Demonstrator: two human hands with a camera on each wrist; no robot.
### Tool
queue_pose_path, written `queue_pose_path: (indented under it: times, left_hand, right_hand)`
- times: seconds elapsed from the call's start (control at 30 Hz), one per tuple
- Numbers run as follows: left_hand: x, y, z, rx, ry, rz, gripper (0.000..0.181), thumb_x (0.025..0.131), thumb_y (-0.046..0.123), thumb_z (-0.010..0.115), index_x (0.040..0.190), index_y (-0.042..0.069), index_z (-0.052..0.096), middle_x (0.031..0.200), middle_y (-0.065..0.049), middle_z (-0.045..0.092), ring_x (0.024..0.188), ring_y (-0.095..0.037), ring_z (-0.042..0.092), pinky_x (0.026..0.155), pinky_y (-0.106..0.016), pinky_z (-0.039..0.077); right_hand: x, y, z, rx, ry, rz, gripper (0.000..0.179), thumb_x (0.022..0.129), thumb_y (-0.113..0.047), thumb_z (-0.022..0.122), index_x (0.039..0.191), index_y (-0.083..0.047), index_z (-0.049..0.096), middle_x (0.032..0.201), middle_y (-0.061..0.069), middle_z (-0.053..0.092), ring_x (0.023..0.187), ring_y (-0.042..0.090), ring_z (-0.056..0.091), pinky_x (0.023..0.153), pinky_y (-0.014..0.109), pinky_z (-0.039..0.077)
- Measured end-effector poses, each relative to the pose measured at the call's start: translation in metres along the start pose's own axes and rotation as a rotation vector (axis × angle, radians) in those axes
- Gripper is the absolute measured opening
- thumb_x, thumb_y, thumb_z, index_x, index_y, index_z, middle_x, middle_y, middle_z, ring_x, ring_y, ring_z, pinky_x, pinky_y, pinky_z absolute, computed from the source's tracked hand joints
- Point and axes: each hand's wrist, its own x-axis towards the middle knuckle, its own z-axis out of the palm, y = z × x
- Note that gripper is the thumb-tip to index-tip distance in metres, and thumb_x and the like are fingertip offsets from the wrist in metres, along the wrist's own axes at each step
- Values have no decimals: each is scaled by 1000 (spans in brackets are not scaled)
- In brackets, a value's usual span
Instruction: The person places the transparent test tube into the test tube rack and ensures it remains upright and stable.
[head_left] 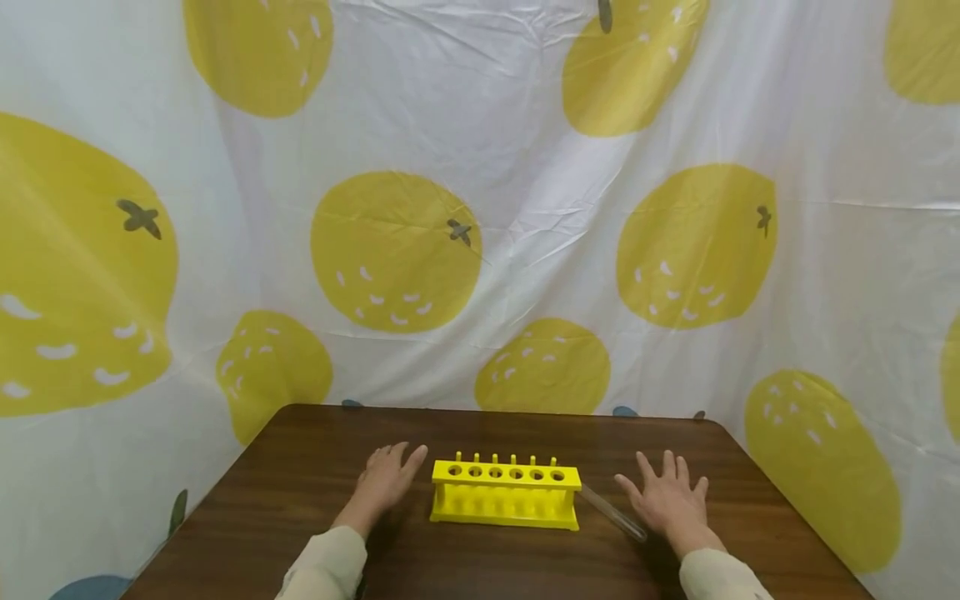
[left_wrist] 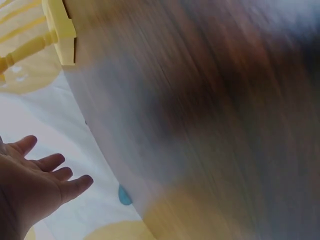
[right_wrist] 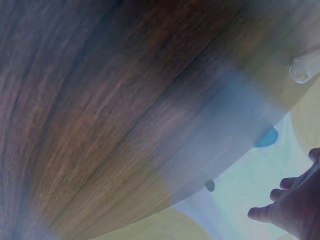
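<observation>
A yellow test tube rack (head_left: 506, 475) with a row of holes and short pegs stands upright on the brown table. To its right a clear glass test tube (head_left: 613, 512) lies slanted on the tabletop; its end (right_wrist: 301, 70) shows at the right edge of the right wrist view. My left hand (head_left: 386, 477), fingers loosely extended, is left of the rack and apart from it. My right hand (head_left: 669, 497) has its fingers spread, just right of the test tube. Neither hand holds anything. Part of the rack (left_wrist: 61, 30) appears at the top left of the left wrist view.
The brown wooden table (head_left: 480, 562) has rounded far corners. Behind it and along the sides hangs a white curtain (head_left: 540, 275) printed with large yellow fruit. Its folds meet the table's back edge.
</observation>
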Motion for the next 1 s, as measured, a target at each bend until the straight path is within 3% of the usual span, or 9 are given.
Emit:
queue_pose_path:
  times: [0.3, 0.6, 1.0]
  left_hand:
    - [1, 9, 5, -195, 7, -2, 76, 103, 57, 38, 139, -9, 46, 142, -32, 44, 132, -52, 36, 104, -64, 30]
    - [-4, 13, 13, -338, -8, -71, 81, 100, 63, 38, 136, -8, 48, 138, -31, 48, 125, -48, 46, 101, -62, 37]
    - [-11, 18, 16, -451, -15, -125, 86, 94, 72, 39, 130, -4, 53, 130, -25, 54, 118, -42, 51, 96, -59, 41]
  right_hand:
    - [0, -1, -1, -3, 12, 9, 85, 98, -69, 29, 154, -5, 32, 152, 42, 13, 139, 60, 10, 101, 79, 6]
    - [-2, -4, 2, 25, 24, 19, 84, 98, -69, 28, 153, -5, 33, 151, 42, 14, 138, 59, 12, 102, 78, 8]
    - [-1, -15, -2, 118, 31, 43, 87, 98, -71, 25, 154, -5, 30, 152, 43, 12, 139, 60, 10, 102, 78, 6]
